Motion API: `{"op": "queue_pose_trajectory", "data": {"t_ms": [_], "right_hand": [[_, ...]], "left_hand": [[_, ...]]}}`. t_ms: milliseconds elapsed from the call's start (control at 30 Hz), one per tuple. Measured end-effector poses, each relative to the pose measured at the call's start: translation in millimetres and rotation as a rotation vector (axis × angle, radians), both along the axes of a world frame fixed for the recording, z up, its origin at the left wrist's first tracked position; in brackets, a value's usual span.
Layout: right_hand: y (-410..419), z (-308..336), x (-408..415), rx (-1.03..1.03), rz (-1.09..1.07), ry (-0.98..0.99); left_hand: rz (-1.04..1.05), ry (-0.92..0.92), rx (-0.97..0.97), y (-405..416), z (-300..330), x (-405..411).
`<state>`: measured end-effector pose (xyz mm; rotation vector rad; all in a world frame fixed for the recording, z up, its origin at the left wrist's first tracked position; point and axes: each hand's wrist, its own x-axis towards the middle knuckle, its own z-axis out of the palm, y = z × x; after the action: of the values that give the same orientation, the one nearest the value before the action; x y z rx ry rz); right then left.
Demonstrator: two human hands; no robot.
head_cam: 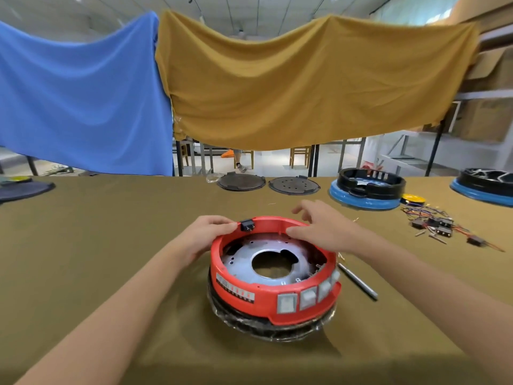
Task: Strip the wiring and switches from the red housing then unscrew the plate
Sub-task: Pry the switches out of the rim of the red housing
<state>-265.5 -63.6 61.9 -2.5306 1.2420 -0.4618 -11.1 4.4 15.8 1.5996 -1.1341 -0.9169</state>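
Observation:
The red housing (266, 300) stands in the middle of the olive table on a black base wrapped in clear film (263, 330). A grey metal plate (241, 262) with a big centre hole lies inside it. Grey rocker switches (306, 298) sit in its near wall, and a black socket (247, 225) is set in the far rim. My left hand (205, 237) holds the far-left rim, thumb tip at the socket. My right hand (324, 229) rests on the far-right rim with its thumb on the edge and fingers spread and raised.
A slim grey tool (359, 282) lies just right of the housing. A pile of loose wires and black switches (438, 226) lies further right. Two blue-and-black housings (366, 190) (485, 187), a yellow spool (413, 198) and two dark round plates (240, 182) (293, 186) line the far edge.

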Motion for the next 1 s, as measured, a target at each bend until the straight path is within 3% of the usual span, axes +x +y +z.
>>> {"op": "queue_pose_trajectory", "data": {"t_ms": [233, 400, 533, 700, 800, 1000], "right_hand": [[-47, -9, 43, 0.005, 0.276, 0.126], [-70, -13, 64, 0.038, 0.363, 0.087], [-78, -25, 72, -0.035, 0.387, 0.096], [-83, -24, 73, 0.037, 0.409, 0.052], [-86, -20, 82, 0.065, 0.412, 0.147], [-85, -30, 92, -0.07, 0.441, 0.087]], "left_hand": [[-0.124, 0.156, 0.028, -33, -1, 6], [-0.219, 0.257, -0.006, -45, -14, 13], [-0.269, 0.347, -0.078, -53, -26, 15], [-0.294, 0.406, -0.063, -58, -25, 11], [-0.247, 0.452, -0.056, -57, -25, 5], [-0.219, 0.495, -0.057, -58, -25, 3]]}}
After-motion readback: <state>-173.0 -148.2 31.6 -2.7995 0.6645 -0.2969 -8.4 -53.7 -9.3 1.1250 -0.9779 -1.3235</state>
